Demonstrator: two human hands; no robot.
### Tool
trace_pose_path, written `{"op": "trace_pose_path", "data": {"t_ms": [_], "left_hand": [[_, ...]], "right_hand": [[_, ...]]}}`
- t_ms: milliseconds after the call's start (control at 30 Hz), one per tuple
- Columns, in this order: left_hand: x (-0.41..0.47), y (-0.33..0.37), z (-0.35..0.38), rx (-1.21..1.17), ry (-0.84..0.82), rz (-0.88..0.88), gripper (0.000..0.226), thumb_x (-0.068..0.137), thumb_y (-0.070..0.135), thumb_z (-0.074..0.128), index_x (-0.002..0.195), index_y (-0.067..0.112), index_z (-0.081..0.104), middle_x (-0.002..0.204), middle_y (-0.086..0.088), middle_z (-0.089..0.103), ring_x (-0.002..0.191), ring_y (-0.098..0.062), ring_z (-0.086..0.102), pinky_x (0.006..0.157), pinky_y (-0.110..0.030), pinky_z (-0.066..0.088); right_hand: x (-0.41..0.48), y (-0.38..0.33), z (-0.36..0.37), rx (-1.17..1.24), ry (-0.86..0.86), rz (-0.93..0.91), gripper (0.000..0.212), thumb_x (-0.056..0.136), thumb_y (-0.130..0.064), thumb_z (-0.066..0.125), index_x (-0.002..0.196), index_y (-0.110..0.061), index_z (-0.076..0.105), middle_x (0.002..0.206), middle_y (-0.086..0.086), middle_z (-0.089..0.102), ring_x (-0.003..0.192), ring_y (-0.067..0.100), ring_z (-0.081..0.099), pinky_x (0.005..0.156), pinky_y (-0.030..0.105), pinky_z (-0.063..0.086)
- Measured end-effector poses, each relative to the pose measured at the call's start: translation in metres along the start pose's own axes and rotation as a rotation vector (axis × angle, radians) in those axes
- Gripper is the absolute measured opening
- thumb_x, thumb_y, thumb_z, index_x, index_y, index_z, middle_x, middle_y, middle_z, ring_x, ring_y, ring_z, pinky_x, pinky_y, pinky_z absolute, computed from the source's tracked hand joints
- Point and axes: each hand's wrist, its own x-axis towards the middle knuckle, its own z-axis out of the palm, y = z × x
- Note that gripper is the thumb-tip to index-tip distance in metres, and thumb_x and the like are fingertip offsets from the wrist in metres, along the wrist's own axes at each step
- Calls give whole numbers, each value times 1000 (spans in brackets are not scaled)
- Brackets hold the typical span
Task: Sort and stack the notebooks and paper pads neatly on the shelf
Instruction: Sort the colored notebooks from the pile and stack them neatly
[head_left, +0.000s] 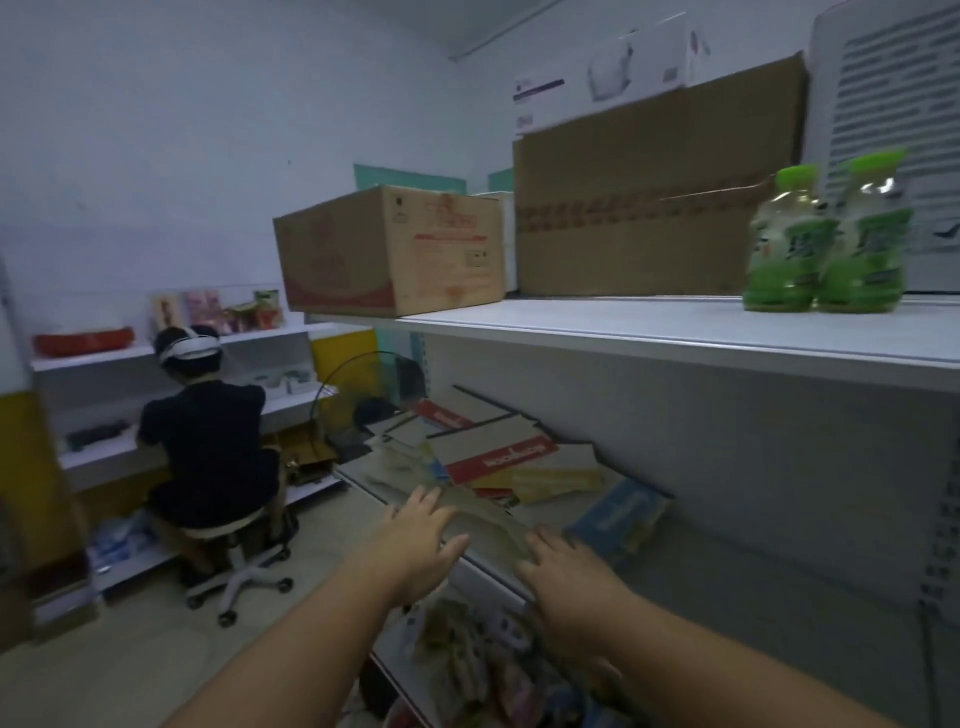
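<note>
Notebooks and paper pads lie scattered on the middle shelf (691, 551). A pale pad (488, 519) lies at the shelf's front edge, between my two hands. My left hand (415, 545) reaches onto its left end with straight fingers. My right hand (566, 571) touches its right end, fingers spread. Behind it lie a red-banded pad (501, 457), a yellow pad (558, 483) and, to the right, a blue notebook (621, 512). More pads (447, 413) are strewn toward the far end.
The top shelf (675, 332) carries two green bottles (826, 239), a large brown carton (644, 208) and a printed carton (389, 249). A lower shelf holds mixed packets (478, 654). A person (213, 441) sits on a wheeled stool at the left, near a fan (369, 395).
</note>
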Motion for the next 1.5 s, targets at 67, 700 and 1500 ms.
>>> {"op": "trace_pose_path", "data": {"t_ms": [67,700,1500], "left_hand": [[17,-23,-6,27,-15,-52,59,98,52,26,149,24,22,160,-1,3,147,-18,-4,118,-42,3],[194,-149,-6,-347,60,114,38,97,33,43,131,19,52,138,1,50,125,-13,47,93,-17,36],[264,-184,1,-1663,-522,16,28,85,0,57,112,11,60,104,-21,69,96,-40,63,78,-47,52]], "right_hand": [[42,0,-6,47,77,2,49,96,-37,41,139,-12,36,155,12,12,144,30,5,116,48,11],[277,5,6,263,17,315,75,88,-52,50,148,-25,14,159,3,-2,146,26,-3,116,48,8],[231,-25,18,19,614,265,54,78,-13,41,130,-24,50,150,5,35,139,22,29,114,41,25]]}}
